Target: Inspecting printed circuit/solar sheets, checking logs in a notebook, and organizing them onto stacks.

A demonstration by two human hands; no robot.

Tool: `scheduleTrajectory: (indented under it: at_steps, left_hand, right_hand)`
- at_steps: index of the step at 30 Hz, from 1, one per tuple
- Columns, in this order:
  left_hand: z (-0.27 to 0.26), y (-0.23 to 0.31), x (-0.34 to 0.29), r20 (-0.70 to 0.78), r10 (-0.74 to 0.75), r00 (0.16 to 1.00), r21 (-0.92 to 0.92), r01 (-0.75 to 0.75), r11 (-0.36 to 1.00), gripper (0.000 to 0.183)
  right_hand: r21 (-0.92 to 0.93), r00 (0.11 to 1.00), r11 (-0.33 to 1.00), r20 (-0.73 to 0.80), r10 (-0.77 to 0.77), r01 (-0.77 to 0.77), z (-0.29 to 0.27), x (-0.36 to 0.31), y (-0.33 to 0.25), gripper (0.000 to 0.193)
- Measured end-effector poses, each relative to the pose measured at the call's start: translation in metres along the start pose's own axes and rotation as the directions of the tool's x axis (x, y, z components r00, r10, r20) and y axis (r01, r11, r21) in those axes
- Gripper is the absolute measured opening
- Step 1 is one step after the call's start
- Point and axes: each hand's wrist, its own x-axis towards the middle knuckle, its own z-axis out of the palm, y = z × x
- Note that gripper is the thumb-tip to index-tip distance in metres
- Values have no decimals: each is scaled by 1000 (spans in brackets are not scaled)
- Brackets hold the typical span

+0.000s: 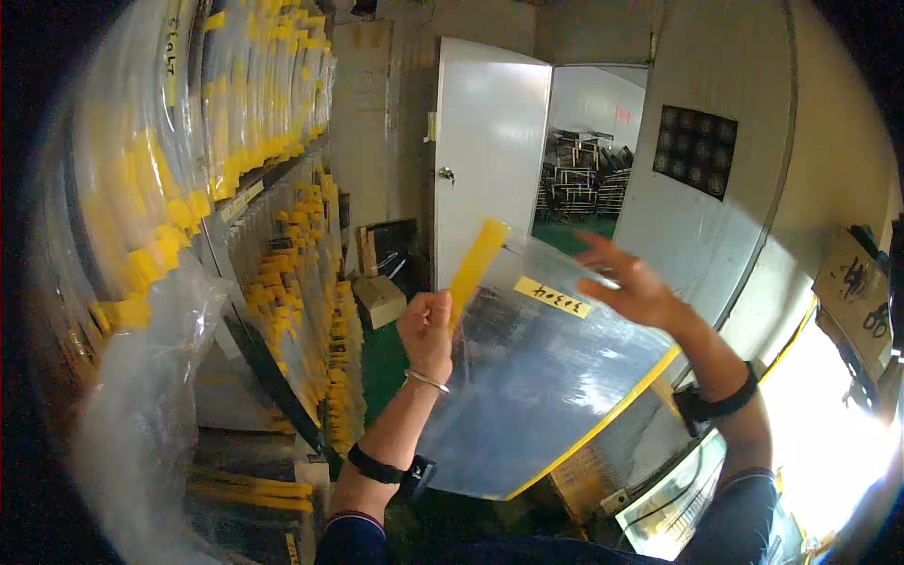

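A large flat bluish-grey sheet in a clear plastic sleeve [518, 395] hangs tilted in front of me, with yellow tape along its edges. My left hand [428, 328] is closed on the sleeve's upper left edge, at a yellow tape strip [478, 259]. Near the top of the sleeve sits a yellow handwritten label [553, 298]. Close by the upper right corner, my right hand [636, 285] has its fingers spread and slightly blurred. Whether its fingertips touch the plastic is unclear.
On the left, upper [268, 85] and lower rows [292, 282] of similar yellow-taped sleeves stand packed on racks. Loose clear plastic [151, 395] hangs nearby. Ahead are a cardboard box [379, 299] and an open white door [490, 151]; a lit panel [829, 414] glows at the right.
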Motion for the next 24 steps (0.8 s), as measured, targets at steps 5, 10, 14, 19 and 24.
scheduleTrajectory:
  at_steps: [5,10,14,19,24]
  left_hand:
    - [-6,5,-16,25,49,998,137,-52,989,18]
    - [-5,40,-36,64,96,993,175,-106,979,20]
    - [5,70,-53,53,6,999,294,-22,956,21]
    - [21,75,-58,-15,160,987,311,-147,939,20]
    - [13,55,-65,-83,136,987,129,-124,984,16]
  right_hand:
    - [-81,982,979,-18,-187,185,17,2,-37,62]
    - [98,1000,995,8,-15,14,11,-5,14,77]
    - [116,817,980,573,68,-162,33,-27,106,75]
    - [308,662,804,737,136,-509,37,-55,142,50]
    - [183,845,977,534,-4,-111,69,-35,181,75]
